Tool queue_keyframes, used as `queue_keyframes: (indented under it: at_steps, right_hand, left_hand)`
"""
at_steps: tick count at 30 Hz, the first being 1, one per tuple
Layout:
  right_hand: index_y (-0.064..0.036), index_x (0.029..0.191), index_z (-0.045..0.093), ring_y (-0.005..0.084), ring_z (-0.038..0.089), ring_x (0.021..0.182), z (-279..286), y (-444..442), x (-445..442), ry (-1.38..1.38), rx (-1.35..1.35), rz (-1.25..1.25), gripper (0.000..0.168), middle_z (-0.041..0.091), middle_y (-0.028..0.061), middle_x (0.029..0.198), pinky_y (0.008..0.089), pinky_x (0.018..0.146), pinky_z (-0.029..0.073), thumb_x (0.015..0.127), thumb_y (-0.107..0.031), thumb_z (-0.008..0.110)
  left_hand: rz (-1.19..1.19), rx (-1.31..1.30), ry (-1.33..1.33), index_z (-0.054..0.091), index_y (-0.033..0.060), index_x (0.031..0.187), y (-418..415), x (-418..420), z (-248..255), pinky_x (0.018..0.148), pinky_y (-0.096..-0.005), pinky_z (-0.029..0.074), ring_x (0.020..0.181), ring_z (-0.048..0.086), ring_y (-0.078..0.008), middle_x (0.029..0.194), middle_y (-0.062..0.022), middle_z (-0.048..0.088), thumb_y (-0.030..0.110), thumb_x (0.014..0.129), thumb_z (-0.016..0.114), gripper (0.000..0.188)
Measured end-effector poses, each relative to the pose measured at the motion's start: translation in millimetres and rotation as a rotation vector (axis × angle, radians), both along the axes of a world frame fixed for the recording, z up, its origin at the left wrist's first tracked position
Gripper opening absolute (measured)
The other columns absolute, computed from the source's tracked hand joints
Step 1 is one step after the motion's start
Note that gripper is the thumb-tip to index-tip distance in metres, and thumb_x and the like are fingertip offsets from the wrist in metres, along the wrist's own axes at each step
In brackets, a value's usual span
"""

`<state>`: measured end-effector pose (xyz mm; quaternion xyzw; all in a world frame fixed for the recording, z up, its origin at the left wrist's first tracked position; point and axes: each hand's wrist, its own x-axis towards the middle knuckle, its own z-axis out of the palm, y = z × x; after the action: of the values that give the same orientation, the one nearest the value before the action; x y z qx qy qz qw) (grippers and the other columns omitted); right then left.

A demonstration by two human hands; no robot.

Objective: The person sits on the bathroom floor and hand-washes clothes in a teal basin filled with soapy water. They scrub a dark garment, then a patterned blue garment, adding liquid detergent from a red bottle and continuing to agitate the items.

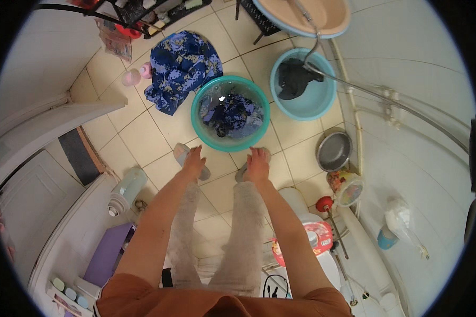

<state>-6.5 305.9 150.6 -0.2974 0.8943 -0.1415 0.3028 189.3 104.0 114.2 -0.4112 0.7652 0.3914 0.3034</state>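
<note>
My left hand (193, 163) hangs over my left slipper (180, 152), its thumb apart from the fingers and nothing held. Level with it, my right hand (258, 164) hovers above the other slipper (266, 153), also bare, with fingers spread a little. Just beyond both hands stands a green-rimmed plastic basin (198, 134) of water. Blue camouflage-patterned cloth (234, 113) lies soaking inside it, part of it under the surface. Against the basin's far left side, more cloth of that blue pattern (184, 65) is spread on the tiled floor (218, 194).
A light-blue basin (305, 113) at right holds dark wet cloth (295, 81). A metal shower hose (412, 107) crosses above it. A grey pan (334, 151), red plunger (324, 203) and toilet (328, 269) stand right. A thermos flask (129, 188) is left; pink bottles (137, 74) stand farther off.
</note>
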Motion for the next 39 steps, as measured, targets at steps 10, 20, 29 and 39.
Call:
queue_keyframes:
  at_steps: [10, 20, 29, 39]
  right_hand:
    - [-0.028, 0.145, 0.044, 0.0473, 0.024, 0.14, -194.0, -118.8, -62.6, 0.384, -0.084, 0.28, 0.078, 0.023, 0.0163, 0.157, 0.0709, 0.105, 0.024, 0.077, -0.051, 0.072]
    - [-0.027, 0.14, 0.052, 0.0434, 0.041, 0.127, -244.8, -127.9, -89.1, 0.287, 0.012, 0.46, 0.081, 0.029, 0.0203, 0.153, 0.0643, 0.099, 0.036, 0.071, -0.066, 0.068]
    - [-0.01, 0.121, 0.058, 0.0399, 0.058, 0.107, -275.7, -140.4, -123.4, 0.238, -0.277, 0.402, 0.069, 0.058, 0.021, 0.115, 0.0516, 0.088, 0.048, 0.077, -0.062, 0.068]
    - [-0.004, 0.109, 0.06, 0.0196, 0.062, 0.088, -242.5, -118.2, -126.6, -0.209, -0.595, -0.103, 0.029, 0.065, 0.0093, 0.099, 0.0331, 0.079, 0.049, 0.09, -0.023, 0.07]
  left_hand:
    - [-0.461, -0.368, 0.403, 0.027, 0.0234, 0.154, -84.3, -137.6, -176.5, 0.108, -0.0619, 0.029, 0.139, 0.022, -0.0486, 0.154, -0.0214, 0.025, 0.048, 0.079, 0.075, 0.092]
    - [-0.571, -0.364, 0.52, 0.038, 0.0241, 0.149, -79.0, -142.6, -222.6, 0.098, -0.0664, 0.034, 0.129, 0.033, -0.0477, 0.146, -0.0157, 0.038, 0.053, 0.079, 0.07, 0.082]
    - [-0.669, -0.296, 0.474, 0.041, 0.0134, 0.145, -101.7, -171.9, -232.3, 0.09, -0.0518, 0.049, 0.119, 0.05, -0.0422, 0.13, -0.0217, 0.049, 0.04, 0.089, 0.064, 0.066]
    - [-0.237, 0.075, 0.943, 0.049, 0.0082, 0.137, -127.1, -151.4, -211.3, 0.095, -0.0437, 0.047, 0.114, 0.057, -0.0361, 0.123, -0.0186, 0.059, 0.011, 0.083, 0.062, 0.055]
